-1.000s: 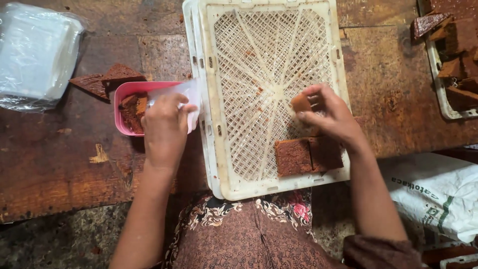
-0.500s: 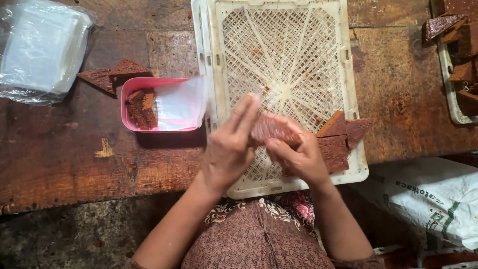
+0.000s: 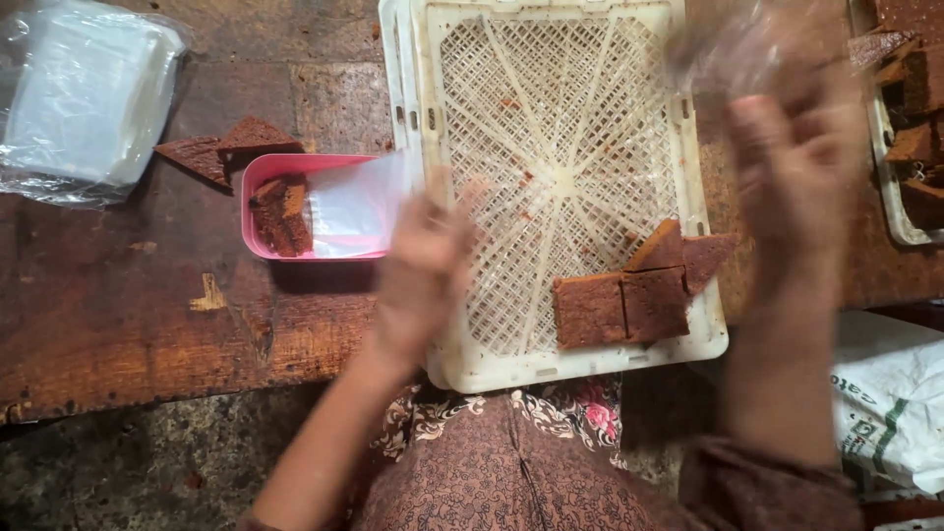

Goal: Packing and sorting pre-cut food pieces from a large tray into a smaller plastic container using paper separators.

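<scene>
My left hand is blurred over the left rim of a white plastic lattice crate, fingers loosely apart and nothing in them. Just left of it a pink tray holds brown cake pieces and a clear plastic bag. Also blurred, my right hand is raised over the crate's right edge and grips a crumpled clear plastic bag; what is in the bag I cannot tell. Several flat brown cake slabs lie in the crate's near right corner.
A stack of clear plastic bags lies at the far left of the worn wooden table. Two cake offcuts sit beside the pink tray. A white tray with more cake stands at the right edge, above a white sack.
My hands were together over the crate's front, handling a piece in plastic. Now they are apart: the right has swung up to the right with the bag, the left has drifted left.
</scene>
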